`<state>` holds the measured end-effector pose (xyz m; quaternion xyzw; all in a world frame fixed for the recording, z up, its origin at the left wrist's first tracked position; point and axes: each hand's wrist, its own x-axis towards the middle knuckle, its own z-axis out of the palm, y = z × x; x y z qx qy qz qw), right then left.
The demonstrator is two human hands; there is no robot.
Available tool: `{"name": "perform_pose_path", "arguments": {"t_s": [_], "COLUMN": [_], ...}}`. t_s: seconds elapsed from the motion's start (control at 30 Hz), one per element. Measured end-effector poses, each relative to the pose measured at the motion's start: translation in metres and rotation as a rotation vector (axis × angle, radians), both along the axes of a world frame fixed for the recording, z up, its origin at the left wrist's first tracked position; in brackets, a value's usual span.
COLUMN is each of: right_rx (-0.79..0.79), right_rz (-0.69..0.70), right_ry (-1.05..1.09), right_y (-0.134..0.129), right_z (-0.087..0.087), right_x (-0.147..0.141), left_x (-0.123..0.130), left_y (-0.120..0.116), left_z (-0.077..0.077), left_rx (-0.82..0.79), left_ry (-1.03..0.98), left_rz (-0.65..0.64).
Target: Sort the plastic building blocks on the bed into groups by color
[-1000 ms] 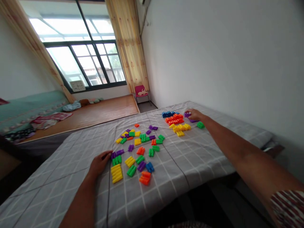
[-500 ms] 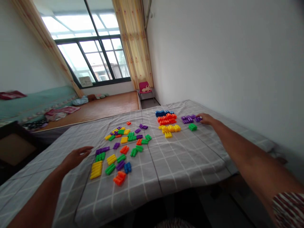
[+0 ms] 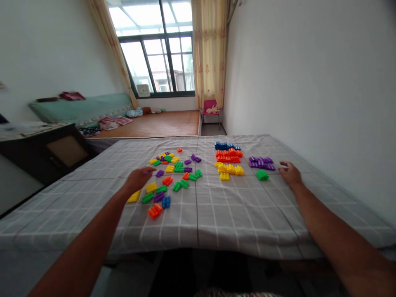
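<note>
My left hand (image 3: pixel 140 180) is over the left edge of a scattered group of coloured blocks, its fingers partly spread near a purple block (image 3: pixel 159 173); yellow blocks (image 3: pixel 134 196) show below it. Whether it touches a block is hidden. My right hand (image 3: pixel 289 172) is empty with fingers apart, just right of the purple pile (image 3: pixel 261 162). A green block cluster (image 3: pixel 262 175) lies in front of that pile. Blue (image 3: pixel 227 146), orange (image 3: pixel 229 156) and yellow (image 3: pixel 230 169) piles stand in rows left of the purple one.
A grey checked cloth (image 3: pixel 229 210) covers the table. Behind it are a low bed (image 3: pixel 167 123), a pink chair (image 3: pixel 210 106) and a window. A dark cabinet (image 3: pixel 58 152) stands at the left, a white wall (image 3: pixel 309 82) at the right.
My right hand has let go of the purple blocks and moved slightly away. My left hand has moved right over the scattered blocks. The camera view has turned left and levelled.
</note>
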<state>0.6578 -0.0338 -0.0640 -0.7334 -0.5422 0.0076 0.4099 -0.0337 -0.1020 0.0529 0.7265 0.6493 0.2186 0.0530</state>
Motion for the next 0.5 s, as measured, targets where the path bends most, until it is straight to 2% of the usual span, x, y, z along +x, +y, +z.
{"name": "perform_pose_path", "arguments": {"t_s": [0.1,0.13,0.17,0.27,0.33,0.4,0.43,0.5], "right_rx": [0.141,0.202,0.256,0.302,0.212,0.093,0.021,-0.133], "right_rz": [-0.038,-0.043,-0.032,0.157,0.383,0.597,0.67,0.725], "right_ry": [-0.054,-0.077,-0.101,-0.185,-0.258,-0.433,-0.532,-0.704], "right_y": [-0.003,-0.005,-0.007,-0.009,-0.006,0.0,0.005,0.014], "right_z": [0.012,0.019,0.029,0.064,0.087,0.103,0.109,0.114], "right_x": [-0.008,-0.016,-0.026,-0.079,-0.13,-0.184,-0.211,-0.257], "left_x": [0.077,0.1,0.12,0.163,0.174,0.174,0.17,0.155], "left_y": [0.018,0.021,0.022,0.016,0.008,-0.001,-0.006,-0.014], "left_z": [-0.003,-0.006,-0.01,-0.021,-0.024,-0.023,-0.022,-0.019], "left_rx": [0.08,0.078,0.07,0.038,0.022,0.021,0.027,0.048], "left_ry": [0.008,0.031,0.043,0.083,0.109,0.125,0.127,0.115], "left_rz": [-0.277,-0.391,-0.451,-0.606,-0.68,-0.723,-0.734,-0.73]}}
